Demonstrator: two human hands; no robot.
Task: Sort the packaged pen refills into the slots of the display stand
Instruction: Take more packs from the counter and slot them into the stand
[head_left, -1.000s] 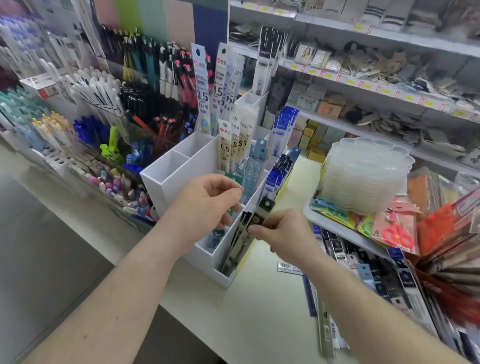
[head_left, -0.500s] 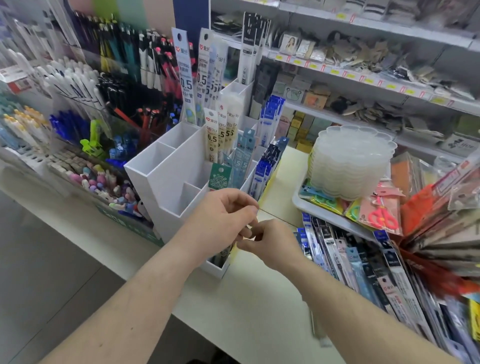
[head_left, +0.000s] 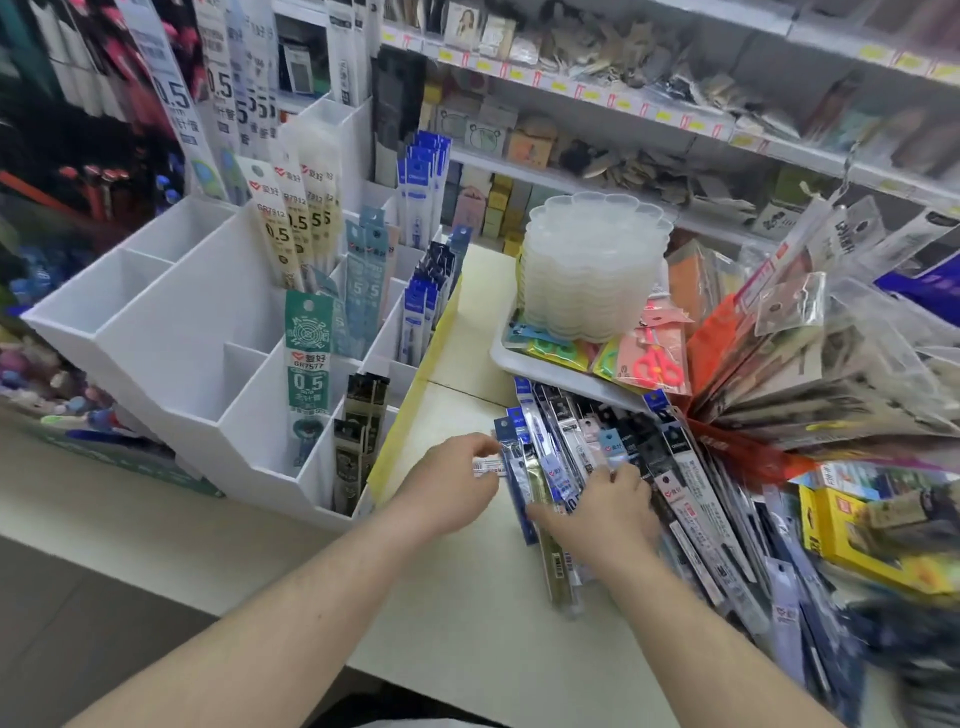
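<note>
Head view shows both hands at the pile of refill packs (head_left: 613, 457) lying flat on the counter (head_left: 322, 545), right of the stand (head_left: 182, 332). Left hand (head_left: 449, 480) has curled fingers and pinches the left edge of the pile, by a white barcode tag (head_left: 487, 464). Right hand (head_left: 602, 506) lies palm down on the packs with fingers spread and pressing; it grips nothing. Both arms reach forward from the near edge. Some slots of the white stand hold upright packs: a green pack (head_left: 307, 358) in the middle and black packs (head_left: 358, 431) in the near right slot. Far right, a stack of clear lids (head_left: 592, 270) sits on a tray (head_left: 506, 348), with shelves (head_left: 623, 104) behind
</note>
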